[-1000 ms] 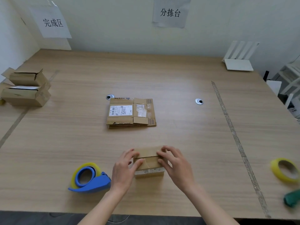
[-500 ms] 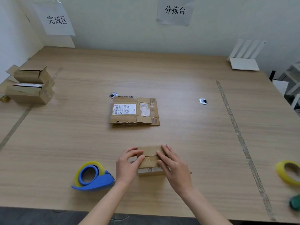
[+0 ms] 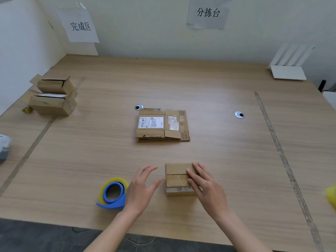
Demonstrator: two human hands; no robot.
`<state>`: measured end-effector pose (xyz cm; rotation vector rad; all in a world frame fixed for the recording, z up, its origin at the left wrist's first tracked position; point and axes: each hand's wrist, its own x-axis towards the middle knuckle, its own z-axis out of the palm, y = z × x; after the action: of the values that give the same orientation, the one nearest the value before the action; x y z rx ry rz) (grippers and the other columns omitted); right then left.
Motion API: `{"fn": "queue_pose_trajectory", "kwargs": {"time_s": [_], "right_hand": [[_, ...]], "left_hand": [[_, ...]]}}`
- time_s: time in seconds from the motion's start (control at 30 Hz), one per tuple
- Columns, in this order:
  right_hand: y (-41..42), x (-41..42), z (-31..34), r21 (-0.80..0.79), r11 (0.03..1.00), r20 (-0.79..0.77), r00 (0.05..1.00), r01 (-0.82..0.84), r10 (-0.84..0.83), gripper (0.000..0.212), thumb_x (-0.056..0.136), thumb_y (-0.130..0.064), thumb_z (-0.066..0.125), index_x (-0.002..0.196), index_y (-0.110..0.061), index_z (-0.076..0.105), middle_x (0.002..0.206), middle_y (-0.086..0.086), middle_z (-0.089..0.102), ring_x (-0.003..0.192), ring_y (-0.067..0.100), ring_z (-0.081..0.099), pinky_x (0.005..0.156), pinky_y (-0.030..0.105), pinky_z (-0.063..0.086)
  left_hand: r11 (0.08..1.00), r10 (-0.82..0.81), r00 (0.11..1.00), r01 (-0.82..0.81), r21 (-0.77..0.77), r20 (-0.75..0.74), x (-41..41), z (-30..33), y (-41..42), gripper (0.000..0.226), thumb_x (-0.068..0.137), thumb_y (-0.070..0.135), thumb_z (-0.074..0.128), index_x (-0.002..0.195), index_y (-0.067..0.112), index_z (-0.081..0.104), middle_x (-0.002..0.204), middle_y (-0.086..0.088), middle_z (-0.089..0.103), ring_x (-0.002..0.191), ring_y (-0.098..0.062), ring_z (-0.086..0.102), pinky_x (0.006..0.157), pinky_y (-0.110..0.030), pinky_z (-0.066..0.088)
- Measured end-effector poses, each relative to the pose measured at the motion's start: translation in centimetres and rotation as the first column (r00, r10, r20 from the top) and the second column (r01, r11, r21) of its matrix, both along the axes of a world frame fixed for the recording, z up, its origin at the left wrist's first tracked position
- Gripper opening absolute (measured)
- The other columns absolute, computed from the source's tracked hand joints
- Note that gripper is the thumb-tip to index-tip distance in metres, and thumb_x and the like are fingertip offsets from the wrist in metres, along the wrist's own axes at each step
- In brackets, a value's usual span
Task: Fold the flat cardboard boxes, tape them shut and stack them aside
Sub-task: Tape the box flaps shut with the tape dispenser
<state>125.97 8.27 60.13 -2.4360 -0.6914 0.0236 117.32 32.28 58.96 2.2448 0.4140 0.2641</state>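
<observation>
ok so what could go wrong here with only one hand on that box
Only the right hand presses the small box; the left hand hovers open beside it, so the flaps may spring up. The tape dispenser sits close by the left wrist and could get knocked.

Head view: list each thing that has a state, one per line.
Folded box: closed, flaps down, right hand resting on it.
Left hand: open, off the box.
Flat boxes: unfolded, piled.
Stacked boxes: two high, top flaps ajar.
Tape dispenser: unheld, on the table.
</observation>
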Motion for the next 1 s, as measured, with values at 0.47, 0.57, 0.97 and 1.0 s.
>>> {"fn": "queue_pose_trajectory", "kwargs": {"time_s": [0.47, 0.57, 0.97, 1.0], "right_hand": [[0.0, 0.0, 0.3, -0.026, 0.999, 0.011, 1.000, -0.020, 0.020, 0.041, 0.102, -0.045, 0.050, 0.142, -0.037, 0.059, 0.158, -0.019, 0.039, 0.150, 0.000, 0.025, 0.105, 0.026, 0.047], [0.1, 0.1, 0.3, -0.031, 0.998, 0.082, 0.996, -0.045, 0.048, 0.038, 0.101, -0.035, 0.058, 0.137, -0.025, 0.065, 0.152, -0.007, 0.051, 0.145, 0.012, 0.042, 0.104, 0.030, 0.050], [0.5, 1.0, -0.1, 0.076, 0.994, 0.122, 0.990, -0.084, 0.075, 0.029, 0.095, -0.023, 0.071, 0.122, -0.014, 0.073, 0.120, -0.010, 0.061, 0.111, 0.012, 0.058, 0.089, 0.025, 0.053], [0.5, 0.9, 0.0, 0.085, 0.994, 0.111, 0.992, -0.073, 0.064, 0.029, 0.095, -0.023, 0.072, 0.122, -0.014, 0.073, 0.120, -0.009, 0.061, 0.111, 0.011, 0.058, 0.089, 0.026, 0.053]], "left_hand": [[0.841, 0.085, 0.889, 0.178, 0.511, -0.449, -7.9, -3.2, 7.0, 0.094, 0.069, 0.078, 0.069, 0.151, 0.045, 0.037, 0.097, 0.006, 0.052, 0.081, -0.014, 0.053, 0.074, -0.028, 0.044], [0.857, 0.054, 0.865, 0.217, 0.468, -0.499, -7.5, -3.0, 7.5, 0.084, 0.080, 0.072, 0.061, 0.153, 0.053, 0.023, 0.092, 0.015, 0.059, 0.084, -0.013, 0.056, 0.075, -0.026, 0.046], [0.953, -0.054, 0.991, 0.087, 0.291, -0.120, -0.4, 6.6, 3.5, 0.074, 0.074, 0.069, 0.072, 0.140, 0.052, 0.042, 0.112, 0.020, 0.068, 0.087, -0.015, 0.068, 0.067, -0.030, 0.053], [0.944, -0.098, 0.989, 0.128, 0.303, -0.112, 0.4, 7.2, 2.4, 0.075, 0.075, 0.067, 0.074, 0.142, 0.052, 0.043, 0.116, 0.020, 0.067, 0.090, -0.014, 0.067, 0.068, -0.029, 0.053]]}}
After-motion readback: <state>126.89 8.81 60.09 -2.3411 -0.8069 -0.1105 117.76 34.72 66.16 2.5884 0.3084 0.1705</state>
